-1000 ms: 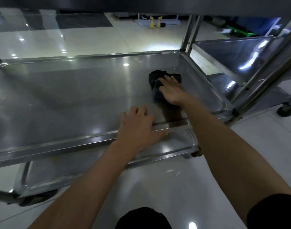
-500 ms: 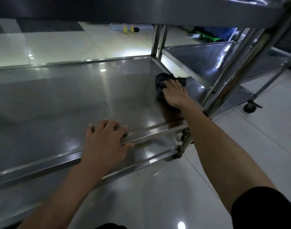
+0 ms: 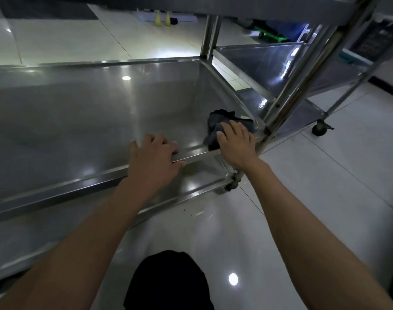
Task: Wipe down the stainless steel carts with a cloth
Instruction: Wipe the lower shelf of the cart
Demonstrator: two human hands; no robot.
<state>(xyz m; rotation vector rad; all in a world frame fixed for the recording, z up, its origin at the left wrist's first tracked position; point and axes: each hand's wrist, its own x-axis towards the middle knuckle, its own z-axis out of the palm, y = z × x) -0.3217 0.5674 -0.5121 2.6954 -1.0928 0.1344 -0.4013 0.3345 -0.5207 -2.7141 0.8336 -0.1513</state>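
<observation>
A stainless steel cart fills the left and middle of the view, and I look at its middle shelf (image 3: 83,121). A dark crumpled cloth (image 3: 215,124) lies in the shelf's near right corner. My right hand (image 3: 235,143) presses flat on the cloth, fingers spread over it, with the palm over the front rim. My left hand (image 3: 153,157) rests over the front rim of the same shelf, fingers curled onto the edge, a short way left of the cloth.
The cart's upright post (image 3: 302,70) rises just right of the cloth. A second steel cart (image 3: 280,61) with a caster (image 3: 319,128) stands to the right. Two yellow bottles (image 3: 162,19) and a green dolly (image 3: 271,36) sit on the tiled floor beyond.
My right hand has dragged the cloth back toward me into the shelf's near right corner. My left hand stays on the front rim. My view has shifted.
</observation>
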